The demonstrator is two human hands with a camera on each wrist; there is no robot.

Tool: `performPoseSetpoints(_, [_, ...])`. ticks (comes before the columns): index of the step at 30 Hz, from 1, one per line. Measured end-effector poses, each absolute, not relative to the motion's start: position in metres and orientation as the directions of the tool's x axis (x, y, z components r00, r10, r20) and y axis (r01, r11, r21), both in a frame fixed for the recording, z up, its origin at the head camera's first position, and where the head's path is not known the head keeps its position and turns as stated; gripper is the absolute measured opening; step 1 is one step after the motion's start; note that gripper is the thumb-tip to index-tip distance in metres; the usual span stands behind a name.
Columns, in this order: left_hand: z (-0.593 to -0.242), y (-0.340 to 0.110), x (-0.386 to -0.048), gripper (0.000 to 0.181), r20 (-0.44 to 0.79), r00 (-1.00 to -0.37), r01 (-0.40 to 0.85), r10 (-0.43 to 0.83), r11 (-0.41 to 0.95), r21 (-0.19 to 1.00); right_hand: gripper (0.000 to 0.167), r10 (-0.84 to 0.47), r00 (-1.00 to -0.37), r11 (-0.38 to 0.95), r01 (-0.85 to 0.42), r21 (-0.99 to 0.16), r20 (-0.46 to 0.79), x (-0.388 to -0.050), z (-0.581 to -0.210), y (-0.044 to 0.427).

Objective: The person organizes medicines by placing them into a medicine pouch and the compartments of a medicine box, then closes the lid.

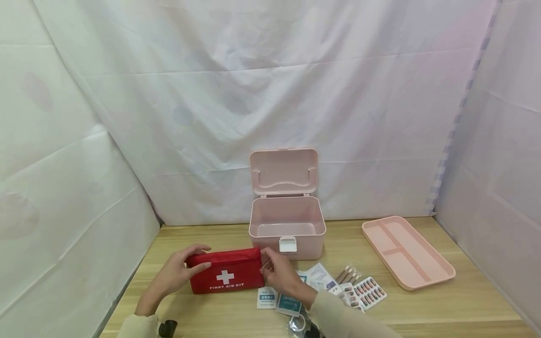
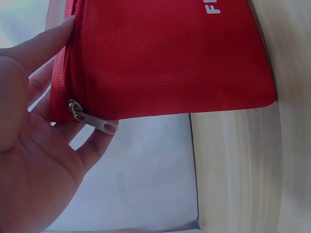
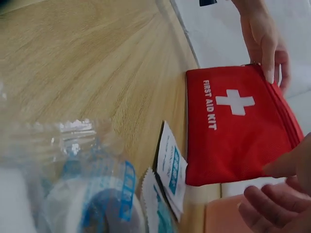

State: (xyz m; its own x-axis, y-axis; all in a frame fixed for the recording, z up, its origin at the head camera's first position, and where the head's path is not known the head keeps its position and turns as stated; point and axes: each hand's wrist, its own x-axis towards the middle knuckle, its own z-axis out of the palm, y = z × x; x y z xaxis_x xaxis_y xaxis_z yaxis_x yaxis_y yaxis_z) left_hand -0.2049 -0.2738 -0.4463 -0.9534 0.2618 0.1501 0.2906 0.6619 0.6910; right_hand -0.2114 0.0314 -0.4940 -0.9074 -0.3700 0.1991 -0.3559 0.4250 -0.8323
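A red first aid pouch (image 1: 230, 277) with a white cross stands upright on its long edge on the table. My left hand (image 1: 175, 272) grips its left end, thumb in front and fingers behind. In the left wrist view, a metal zipper pull (image 2: 92, 116) hangs at that top corner, and the zip looks closed. At the right end, my right hand (image 1: 281, 272) pinches the upper corner. In the right wrist view its thumb (image 3: 284, 165) lies on the pouch front, with the other fingers curled beside the edge, partly hidden.
Behind the pouch stands a pink box (image 1: 302, 249) with its lid raised. A pink divided tray (image 1: 416, 263) lies at right. Near my right forearm are blister packs (image 1: 369, 292), cotton swabs (image 1: 347, 273), flat sachets (image 1: 267, 298) and a clear-wrapped roll (image 1: 297, 323).
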Motion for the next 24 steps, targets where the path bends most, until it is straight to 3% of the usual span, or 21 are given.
performPoseSetpoints(9, [-0.439,-0.269,-0.199,0.035,0.173,-0.942,0.328,0.288,0.679,0.657,0.039,-0.321,-0.863,0.532,-0.505,-0.68,0.39,-0.19,-0.474,0.027])
performPoseSetpoints(16, [-0.436,-0.268,-0.197,0.025,0.216,-0.917,0.392,0.335,0.663,0.638,0.033,-0.484,-0.691,0.614,-0.705,-0.354,0.537,-0.181,-0.458,0.016])
performPoseSetpoints(20, [-0.436,-0.268,-0.195,0.022,0.259,-0.88,0.468,0.398,0.632,0.618,0.037,-0.635,-0.586,0.598,-0.785,-0.159,0.504,-0.181,-0.452,0.006])
performPoseSetpoints(24, [-0.438,-0.265,-0.197,0.024,0.337,-0.828,0.558,0.449,0.598,0.575,0.044,-0.744,-0.54,0.58,-0.814,-0.019,0.394,-0.18,-0.45,-0.003])
